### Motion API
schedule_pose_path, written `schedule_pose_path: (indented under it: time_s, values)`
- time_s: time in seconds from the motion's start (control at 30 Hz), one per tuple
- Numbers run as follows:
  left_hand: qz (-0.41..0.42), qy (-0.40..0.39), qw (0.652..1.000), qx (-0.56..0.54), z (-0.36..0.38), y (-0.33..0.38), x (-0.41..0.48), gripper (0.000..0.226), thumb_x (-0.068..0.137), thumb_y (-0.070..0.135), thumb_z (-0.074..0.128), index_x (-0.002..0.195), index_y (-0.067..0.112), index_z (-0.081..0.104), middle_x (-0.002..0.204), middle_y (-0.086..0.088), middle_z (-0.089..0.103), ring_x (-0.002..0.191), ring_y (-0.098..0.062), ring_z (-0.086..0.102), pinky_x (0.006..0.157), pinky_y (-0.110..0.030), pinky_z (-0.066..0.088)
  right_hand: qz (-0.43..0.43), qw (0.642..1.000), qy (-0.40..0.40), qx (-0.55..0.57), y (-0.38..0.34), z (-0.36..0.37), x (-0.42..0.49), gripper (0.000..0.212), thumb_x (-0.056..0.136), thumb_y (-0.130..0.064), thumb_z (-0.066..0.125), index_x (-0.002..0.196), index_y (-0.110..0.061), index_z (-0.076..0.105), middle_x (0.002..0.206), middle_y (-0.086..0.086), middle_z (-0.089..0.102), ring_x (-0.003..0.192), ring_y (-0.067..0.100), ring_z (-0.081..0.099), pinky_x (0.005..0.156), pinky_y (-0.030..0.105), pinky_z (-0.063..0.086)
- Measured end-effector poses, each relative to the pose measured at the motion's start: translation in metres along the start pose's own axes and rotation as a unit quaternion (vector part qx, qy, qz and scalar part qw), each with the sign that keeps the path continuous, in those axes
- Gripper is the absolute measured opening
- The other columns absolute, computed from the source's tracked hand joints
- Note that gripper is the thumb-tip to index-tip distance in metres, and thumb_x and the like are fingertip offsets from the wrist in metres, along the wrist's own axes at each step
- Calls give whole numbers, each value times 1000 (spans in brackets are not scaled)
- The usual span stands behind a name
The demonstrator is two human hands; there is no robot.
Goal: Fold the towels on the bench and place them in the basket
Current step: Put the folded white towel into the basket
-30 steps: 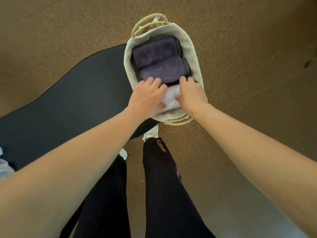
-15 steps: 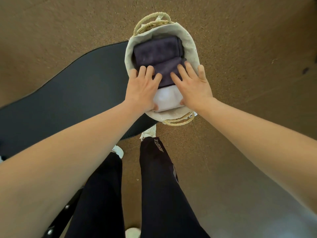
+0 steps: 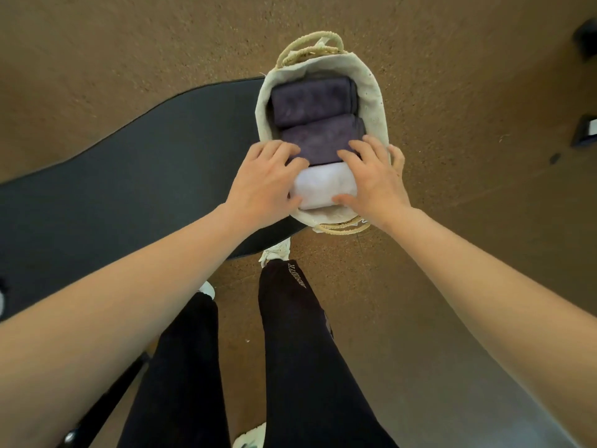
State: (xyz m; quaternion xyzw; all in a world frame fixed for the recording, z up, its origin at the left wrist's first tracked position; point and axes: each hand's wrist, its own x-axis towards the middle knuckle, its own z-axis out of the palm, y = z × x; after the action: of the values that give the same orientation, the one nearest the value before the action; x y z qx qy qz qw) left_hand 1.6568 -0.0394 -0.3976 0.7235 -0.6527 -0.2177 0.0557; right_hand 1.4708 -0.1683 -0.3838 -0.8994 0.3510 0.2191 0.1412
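Note:
A cloth-lined woven basket (image 3: 371,92) stands at the right end of the black bench (image 3: 129,176). Inside lie two folded dark purple towels, one at the far end (image 3: 311,98) and one in the middle (image 3: 323,137), and a folded white towel (image 3: 323,185) at the near end. My left hand (image 3: 265,182) rests on the white towel's left side with its fingers spread onto the middle purple towel. My right hand (image 3: 374,179) lies on the white towel's right side, its fingers apart and reaching over the basket's right rim. Neither hand grips anything.
The brown floor surrounds the bench. My legs in black trousers (image 3: 290,350) and white shoes (image 3: 274,250) stand just below the basket. Dark objects (image 3: 586,130) sit at the far right edge. A bench leg with a bolt (image 3: 69,436) shows at the lower left.
Both hands have slid back toward me from the middle purple towel onto the white towel's sides, uncovering more of the purple towels. The towels stay in the basket.

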Motion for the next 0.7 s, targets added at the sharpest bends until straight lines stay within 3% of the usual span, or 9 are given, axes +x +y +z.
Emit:
schedule_pose_path:
  time_s: [0.13,0.23,0.33,0.43,0.53,0.7]
  values:
    - [-57,39,987,-145,-13,-14,-65,29,91,25,70,119,17,71,125,-3,65,120,-25,54,96,-36,49,9,985,111,134,-38,-7,-26,53,76,-37,85,122,-18,66,128,4,62,126,28,50,101,44,35]
    - [-154,14,961,-228,-18,-38,-124,24,95,23,69,119,22,71,120,4,68,118,-16,56,95,-30,48,-10,966,120,228,-91,-13,-37,33,85,-29,79,112,-14,69,108,2,68,103,22,60,89,42,49]
    - [-277,-8,910,-308,-18,-71,-183,20,97,21,68,116,24,72,114,9,71,107,-8,63,92,-26,52,-17,948,36,317,-155,-15,-41,23,93,-27,73,113,-16,70,98,-6,68,89,8,63,83,29,56]
    - [-422,13,820,-387,-22,-108,-242,15,97,19,68,108,27,74,100,13,72,93,-3,66,83,-20,51,-43,947,-56,314,-221,-7,-35,22,96,-30,70,116,-21,69,95,-10,68,86,4,63,81,22,55]
    - [-511,33,750,-418,-22,-145,-299,13,96,20,67,106,27,74,100,13,73,96,-3,66,84,-23,51,-69,943,-157,284,-288,6,-23,24,97,-31,68,120,-25,66,96,-10,68,88,6,64,85,25,55]
    - [-574,6,698,-428,-17,-204,-389,14,97,27,67,109,25,73,106,8,71,104,-12,64,85,-28,47,-129,936,-243,220,-395,37,-3,24,98,-29,65,121,-23,66,94,-9,66,91,12,64,90,38,57]
